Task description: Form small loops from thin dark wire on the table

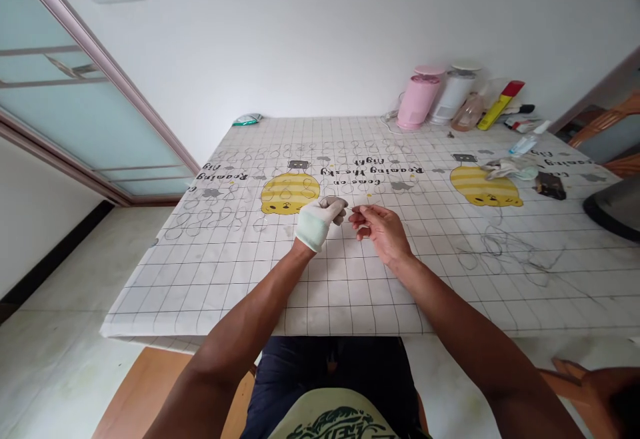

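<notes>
My left hand (323, 219), in a white and pale-green knit glove with grey fingertips, is closed above the middle of the table. Close to its right, my bare right hand (383, 229) pinches with thumb and forefinger, the fingertips of both hands nearly meeting. Whatever lies between the fingers is too thin and small to make out. Many thin wire-like loops (231, 200) are spread in rows over the cloth to the left and beyond my hands. A loose tangle of thin wire or thread (500, 247) lies to the right.
A checked tablecloth (240, 292) with yellow bear prints covers the table. Along the back stand a pink cylinder (417, 102), a white cylinder (453, 97) and bottles. A crumpled glove (513, 168), a dark block (550, 186) and a dark grey object (617, 202) lie right.
</notes>
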Available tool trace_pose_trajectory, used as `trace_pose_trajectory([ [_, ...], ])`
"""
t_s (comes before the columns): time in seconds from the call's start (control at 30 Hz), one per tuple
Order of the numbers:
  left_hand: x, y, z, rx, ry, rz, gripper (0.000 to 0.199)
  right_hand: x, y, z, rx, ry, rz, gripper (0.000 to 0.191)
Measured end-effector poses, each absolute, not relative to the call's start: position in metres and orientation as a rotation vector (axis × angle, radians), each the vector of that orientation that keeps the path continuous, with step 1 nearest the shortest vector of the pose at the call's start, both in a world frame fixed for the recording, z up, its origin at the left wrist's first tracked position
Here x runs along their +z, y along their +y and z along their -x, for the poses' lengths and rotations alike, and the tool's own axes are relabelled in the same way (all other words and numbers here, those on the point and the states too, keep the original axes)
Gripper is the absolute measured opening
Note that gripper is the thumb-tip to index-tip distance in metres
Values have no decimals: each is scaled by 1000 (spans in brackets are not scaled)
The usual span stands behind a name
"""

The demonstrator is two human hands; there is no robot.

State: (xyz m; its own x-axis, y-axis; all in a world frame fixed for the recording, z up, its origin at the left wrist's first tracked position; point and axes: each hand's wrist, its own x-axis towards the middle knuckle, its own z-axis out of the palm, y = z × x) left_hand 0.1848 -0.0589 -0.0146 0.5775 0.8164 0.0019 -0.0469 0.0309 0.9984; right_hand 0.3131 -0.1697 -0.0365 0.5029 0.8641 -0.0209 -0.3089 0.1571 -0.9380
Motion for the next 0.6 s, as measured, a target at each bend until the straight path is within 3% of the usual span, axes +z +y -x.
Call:
trace_pose_trajectory([
  [0.6, -18, -61, -187, 442, 762, -1622, 16, -45, -174, -323, 451, -1016, 1623, 52],
])
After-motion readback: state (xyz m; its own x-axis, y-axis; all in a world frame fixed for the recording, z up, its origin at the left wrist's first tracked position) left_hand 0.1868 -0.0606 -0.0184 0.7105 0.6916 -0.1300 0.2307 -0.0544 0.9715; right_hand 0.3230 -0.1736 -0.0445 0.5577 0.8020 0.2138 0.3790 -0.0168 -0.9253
